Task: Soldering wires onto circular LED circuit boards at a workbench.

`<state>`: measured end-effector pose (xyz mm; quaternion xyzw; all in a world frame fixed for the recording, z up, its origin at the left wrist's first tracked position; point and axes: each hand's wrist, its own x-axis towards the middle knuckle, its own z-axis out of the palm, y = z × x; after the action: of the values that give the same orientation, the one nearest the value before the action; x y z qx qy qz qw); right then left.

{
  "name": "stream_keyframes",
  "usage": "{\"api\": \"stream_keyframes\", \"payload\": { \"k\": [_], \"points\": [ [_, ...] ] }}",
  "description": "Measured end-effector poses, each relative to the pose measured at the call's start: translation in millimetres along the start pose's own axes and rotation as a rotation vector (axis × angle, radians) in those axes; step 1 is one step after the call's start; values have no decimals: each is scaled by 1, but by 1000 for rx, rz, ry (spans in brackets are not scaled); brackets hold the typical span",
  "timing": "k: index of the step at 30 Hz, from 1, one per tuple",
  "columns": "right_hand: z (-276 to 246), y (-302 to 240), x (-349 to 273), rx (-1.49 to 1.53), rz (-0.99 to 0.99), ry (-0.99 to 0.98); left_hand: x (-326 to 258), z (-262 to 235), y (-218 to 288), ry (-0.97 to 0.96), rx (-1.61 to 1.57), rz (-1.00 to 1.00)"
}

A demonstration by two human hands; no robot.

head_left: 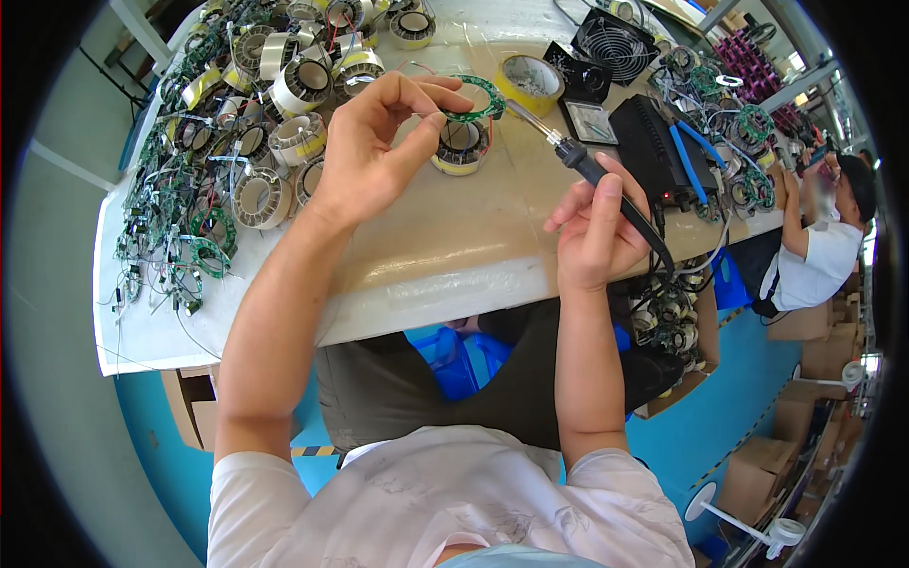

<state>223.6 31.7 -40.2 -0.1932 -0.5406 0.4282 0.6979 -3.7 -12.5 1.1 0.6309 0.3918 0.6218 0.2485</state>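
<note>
My left hand pinches a green ring-shaped circuit board and holds it above a round coil with yellow tape on the white table. My right hand grips a black soldering iron like a pen. Its metal tip points up and left, close to the ring board's right edge. The iron's black cord runs down past my right wrist.
Many taped coils and green ring boards crowd the table's left side. A roll of yellow tape, a black soldering station, a fan and blue tools lie on the right. Another person sits at the far right. Cardboard boxes stand on the blue floor.
</note>
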Motion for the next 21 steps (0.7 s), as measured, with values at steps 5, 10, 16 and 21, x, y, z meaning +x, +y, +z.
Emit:
{"api": "stream_keyframes", "payload": {
  "k": [5,10,16,21],
  "points": [
    [4,-5,-3,91,105,64,0,-1,-1,-11,18,19],
    [4,-5,-4,77,69,12,0,-1,-2,-20,46,32],
    [2,-5,-5,-4,46,-54,0,-2,-2,-25,23,53],
    [3,-5,-4,-5,49,-63,1,-3,-2,-35,38,56]
  ]
}}
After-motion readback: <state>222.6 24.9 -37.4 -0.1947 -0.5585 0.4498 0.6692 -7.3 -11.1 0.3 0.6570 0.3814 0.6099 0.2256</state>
